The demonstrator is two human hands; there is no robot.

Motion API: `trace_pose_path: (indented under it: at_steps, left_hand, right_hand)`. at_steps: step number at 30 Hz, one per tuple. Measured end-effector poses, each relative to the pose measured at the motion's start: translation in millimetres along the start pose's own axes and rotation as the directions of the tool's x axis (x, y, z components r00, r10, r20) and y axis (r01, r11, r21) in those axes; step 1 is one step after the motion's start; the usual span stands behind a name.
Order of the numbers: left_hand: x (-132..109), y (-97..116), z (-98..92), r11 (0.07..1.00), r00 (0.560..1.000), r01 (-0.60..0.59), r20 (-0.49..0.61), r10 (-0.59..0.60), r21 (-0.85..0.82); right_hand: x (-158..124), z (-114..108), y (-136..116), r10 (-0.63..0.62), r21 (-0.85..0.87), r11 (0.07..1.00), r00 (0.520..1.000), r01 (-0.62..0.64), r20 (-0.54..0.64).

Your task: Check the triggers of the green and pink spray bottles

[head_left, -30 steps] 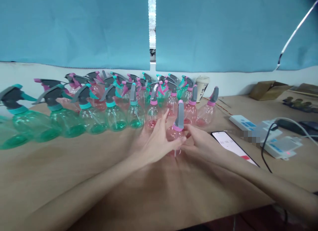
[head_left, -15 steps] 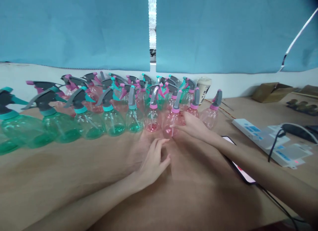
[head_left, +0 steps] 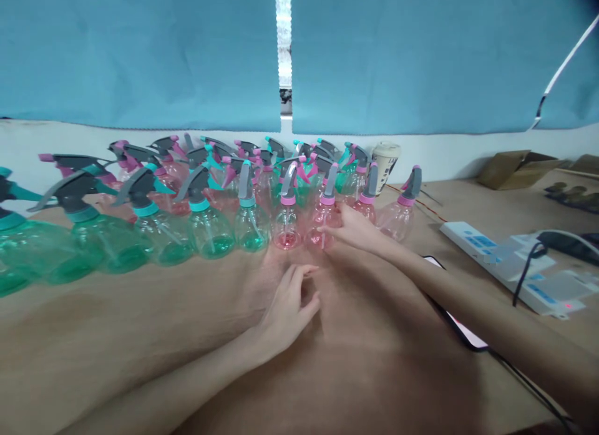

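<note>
Pink-tinted plastic spray bottle (head_left: 322, 230) with a grey trigger head and pink collar stands upright at the front of the crowded bottles, on the tan counter (head_left: 93, 360), and from my head camera I see my right hand (head_left: 358, 230) reaching it from the right. My right fingers (head_left: 334, 230) are extended and loosely spread, their tips lying against the bottle's lower side without wrapping round it, so they hold nothing. My left hand (head_left: 286, 313) rests on the counter just in front of the row, its fingers loosely curled, empty and touching no bottle. Just left stands a second pink-tinted spray bottle (head_left: 286, 226), and further left run green-tinted spray bottles (head_left: 208, 229) with teal collars. Behind the bottles stands a lidded paper cup (head_left: 386, 163); to the right lie a white power strip (head_left: 482, 248) and a black phone (head_left: 461, 332), partly under my right forearm.
</note>
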State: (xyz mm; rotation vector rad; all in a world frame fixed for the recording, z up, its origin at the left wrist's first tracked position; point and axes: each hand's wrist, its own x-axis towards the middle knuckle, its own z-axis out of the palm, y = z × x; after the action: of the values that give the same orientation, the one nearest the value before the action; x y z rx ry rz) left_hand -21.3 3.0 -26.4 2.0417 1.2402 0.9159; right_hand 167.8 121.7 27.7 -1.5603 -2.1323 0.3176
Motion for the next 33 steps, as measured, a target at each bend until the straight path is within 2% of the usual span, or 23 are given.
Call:
trace_pose_path:
  at_steps: [11,14,18,23,26,28,30,33]
  left_hand:
    - [-0.1,-0.7,0.2,1.0,1.0,0.002,-0.016,-0.002,0.011]
    - [-0.5,-0.8,0.5,1.0,1.0,0.004,-0.014,-0.004,0.004]
    - [-0.1,-1.3,1.0,1.0,1.0,0.002,-0.028,-0.002,0.01]
    - [3.6,-3.3,0.8,1.0,0.999,0.004,-0.04,-0.004,0.007]
    - [7.4,-4.5,1.2,1.0,0.999,-0.001,-0.054,0.002,0.008]
    - [10.8,-5.2,2.7,1.0,0.997,-0.006,-0.074,0.006,-0.009]
    - [15.4,-5.8,5.4,0.999,0.996,-0.009,-0.09,0.006,-0.032]
    - [25.3,-5.8,11.4,0.999,0.994,-0.003,-0.105,-0.002,-0.047]
  right_hand:
    - [-0.5,1.3,-1.2,0.023,0.016,1.0,1.0,-0.023,0.003]
    - [-6.7,-1.7,-3.2,-0.017,0.031,0.999,1.0,0.017,-0.012]
    - [-24.6,-8.2,-0.7,-0.052,0.036,0.998,0.995,0.055,-0.087]
    - [-53.5,-25.4,17.9,-0.008,0.133,0.991,0.989,0.028,-0.147]
    - [-66.2,-36.6,35.2,0.129,0.286,0.952,0.989,-0.105,-0.066]
    - [-70.9,-41.0,46.3,0.226,0.359,0.912,0.974,-0.199,-0.034]
    - [-72.2,-42.5,54.9,0.254,0.375,0.904,0.964,-0.206,-0.084]
    - [-68.2,-40.1,60.8,0.221,0.34,0.929,0.955,-0.145,-0.198]
